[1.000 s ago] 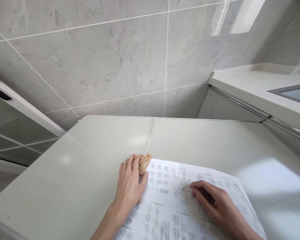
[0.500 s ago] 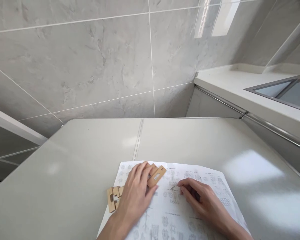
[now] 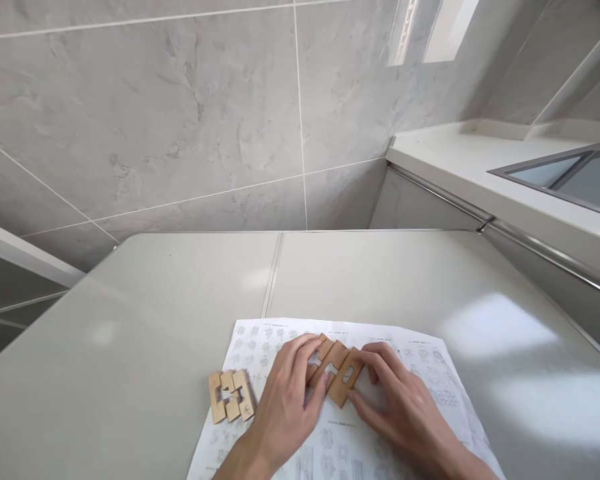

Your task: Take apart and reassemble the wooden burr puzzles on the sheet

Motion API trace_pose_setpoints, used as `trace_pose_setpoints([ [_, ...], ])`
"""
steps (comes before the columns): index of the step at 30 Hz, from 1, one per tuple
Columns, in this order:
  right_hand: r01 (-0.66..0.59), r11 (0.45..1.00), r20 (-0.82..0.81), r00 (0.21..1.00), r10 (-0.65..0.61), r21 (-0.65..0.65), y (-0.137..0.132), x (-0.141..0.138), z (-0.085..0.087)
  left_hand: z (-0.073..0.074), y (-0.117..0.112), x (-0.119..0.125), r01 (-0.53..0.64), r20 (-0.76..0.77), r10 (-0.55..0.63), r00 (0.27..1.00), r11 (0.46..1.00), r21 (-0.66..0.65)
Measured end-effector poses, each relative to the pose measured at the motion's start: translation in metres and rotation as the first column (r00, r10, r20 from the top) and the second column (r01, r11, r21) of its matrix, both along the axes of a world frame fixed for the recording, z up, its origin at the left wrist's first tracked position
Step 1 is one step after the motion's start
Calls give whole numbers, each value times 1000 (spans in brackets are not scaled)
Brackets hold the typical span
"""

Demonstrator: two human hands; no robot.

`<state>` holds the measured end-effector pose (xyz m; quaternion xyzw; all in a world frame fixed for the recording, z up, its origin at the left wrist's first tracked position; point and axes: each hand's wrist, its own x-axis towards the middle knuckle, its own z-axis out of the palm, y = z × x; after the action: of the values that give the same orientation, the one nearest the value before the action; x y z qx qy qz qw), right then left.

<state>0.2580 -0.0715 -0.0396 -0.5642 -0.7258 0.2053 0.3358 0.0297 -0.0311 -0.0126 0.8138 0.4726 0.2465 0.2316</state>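
Note:
Three flat wooden puzzle pieces lie side by side at a slant on the printed sheet (image 3: 280, 453). My left hand (image 3: 291, 390) closes around the left and middle ones, thumb at the near edge and fingers at the far side. The rightmost slotted wooden piece (image 3: 341, 390) has an oval hole and is pinched at its right edge by the thumb and forefinger of my right hand (image 3: 403, 397). Part of the leftmost piece is covered by my left fingers. Left of my left hand, a second group of notched wooden pieces (image 3: 245, 397) rests together, untouched.
The white sheet carries small printed diagrams and lies on a glossy pale table (image 3: 130, 347) with a seam (image 3: 274, 270). A grey tiled wall (image 3: 205, 120) stands behind. At the right is a white counter (image 3: 445, 153) with a metal-framed opening.
My right hand has moved from the bare paper to the slotted piece. My left hand has shifted right, uncovering more of the second group, and the pieces by it now sit further right.

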Motion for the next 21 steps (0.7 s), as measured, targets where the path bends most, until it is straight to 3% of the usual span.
trace_pose_setpoints([
  [7,101,995,112,989,-101,3,-11,-17,-4,0,1,2,-52,-50,58,997,993,108],
  [12,147,989,112,983,-148,12,-12,-22,-5,-2,0,3,-11,-78,22,997,989,145],
  [16,203,979,23,979,-203,-13,-6,-15,-1,-2,1,3,37,-123,-19,992,989,144],
  [21,228,964,-217,943,-253,-134,3,0,8,0,2,4,94,-172,-70,983,987,133],
])
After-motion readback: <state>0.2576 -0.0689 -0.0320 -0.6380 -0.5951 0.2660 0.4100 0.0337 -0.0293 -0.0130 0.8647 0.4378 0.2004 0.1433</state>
